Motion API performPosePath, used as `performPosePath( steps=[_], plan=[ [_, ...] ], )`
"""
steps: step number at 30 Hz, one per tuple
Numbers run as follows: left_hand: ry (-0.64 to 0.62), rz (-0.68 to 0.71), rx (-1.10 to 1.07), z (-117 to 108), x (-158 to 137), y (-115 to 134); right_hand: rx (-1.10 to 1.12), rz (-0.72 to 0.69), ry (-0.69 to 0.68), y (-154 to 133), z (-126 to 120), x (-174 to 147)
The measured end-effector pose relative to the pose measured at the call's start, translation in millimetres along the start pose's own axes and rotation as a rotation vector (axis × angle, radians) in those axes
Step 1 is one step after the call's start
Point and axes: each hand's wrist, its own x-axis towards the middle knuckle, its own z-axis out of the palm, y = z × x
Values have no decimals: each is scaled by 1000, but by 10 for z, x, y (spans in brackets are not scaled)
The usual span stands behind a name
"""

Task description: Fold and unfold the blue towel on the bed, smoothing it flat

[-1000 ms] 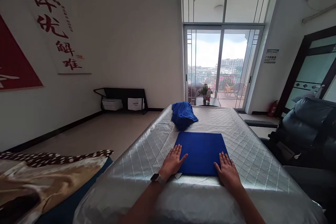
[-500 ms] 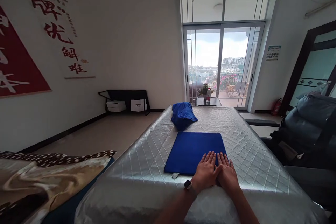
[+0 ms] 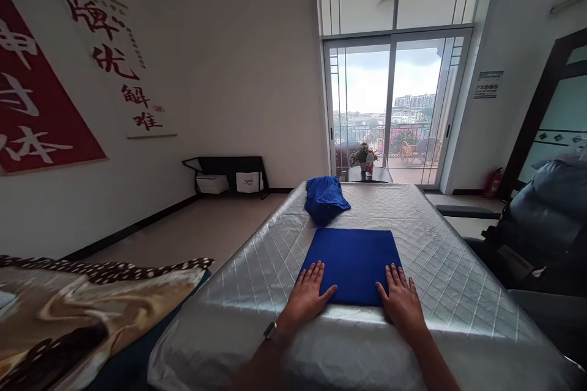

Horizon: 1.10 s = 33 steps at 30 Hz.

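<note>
While the left hand (image 3: 308,293) and right hand (image 3: 401,298) lie flat, fingers extended, on its near corners, the blue cloth (image 3: 352,256) rests on a silver quilted cover (image 3: 458,275). It looks light, soft and unlikely to break (seemingly folded, so layers may slip), and is best held by opposite edges, supported beneath.

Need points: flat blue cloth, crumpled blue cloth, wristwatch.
Flat blue cloth (image 3: 352,264): head view, middle of its upper face.
Crumpled blue cloth (image 3: 325,199): head view, middle of the heap.
Wristwatch (image 3: 270,330): head view, on its dark case.
</note>
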Motion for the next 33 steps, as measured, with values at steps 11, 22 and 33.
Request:
performPosePath(
  steps=[11, 22, 33],
  plan=[
    [92, -10, -55, 19, -101, -131, -35, 7, 19, 16, 5, 4],
    [145, 0, -124, -22, -154, -156, -97, 1, 41, 61, 49, 21],
    [178, -28, -186, -50, -175, -146, -152, -28, 27, 68, 36, 31]
  ],
)
